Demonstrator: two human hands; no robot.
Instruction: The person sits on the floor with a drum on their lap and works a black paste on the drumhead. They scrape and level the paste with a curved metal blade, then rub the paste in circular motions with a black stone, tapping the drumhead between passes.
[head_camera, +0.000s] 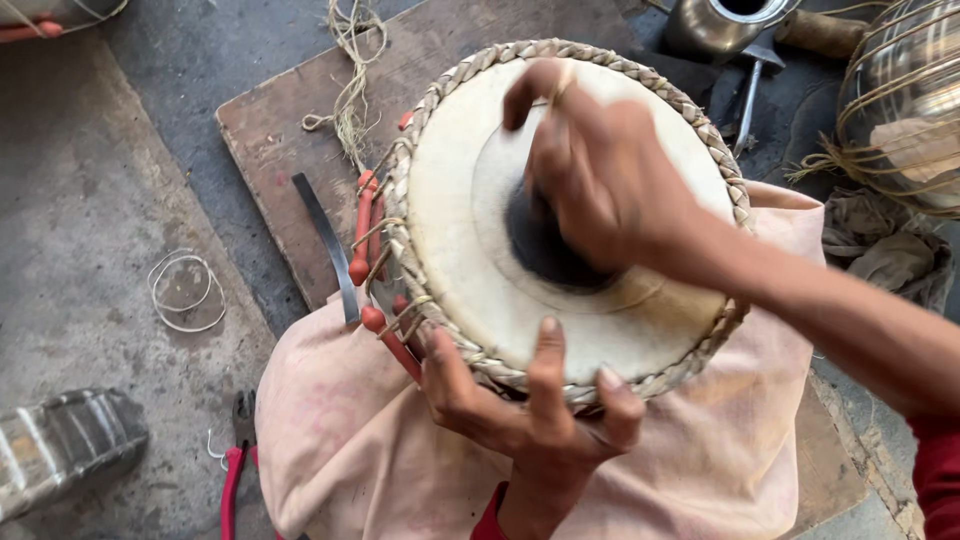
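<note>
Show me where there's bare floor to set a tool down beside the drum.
Bare grey floor lies left of the wooden board, above the wire loop. A smaller patch sits between the loop and the pliers. The upper right, around the metal pot, is crowded.

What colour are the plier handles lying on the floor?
Red, on the pliers at lower left in the head view.

A grey concrete floor (100, 200) bears a wooden board (290, 130), wire loops (185, 290) and red-handled pliers (236, 470).
</note>
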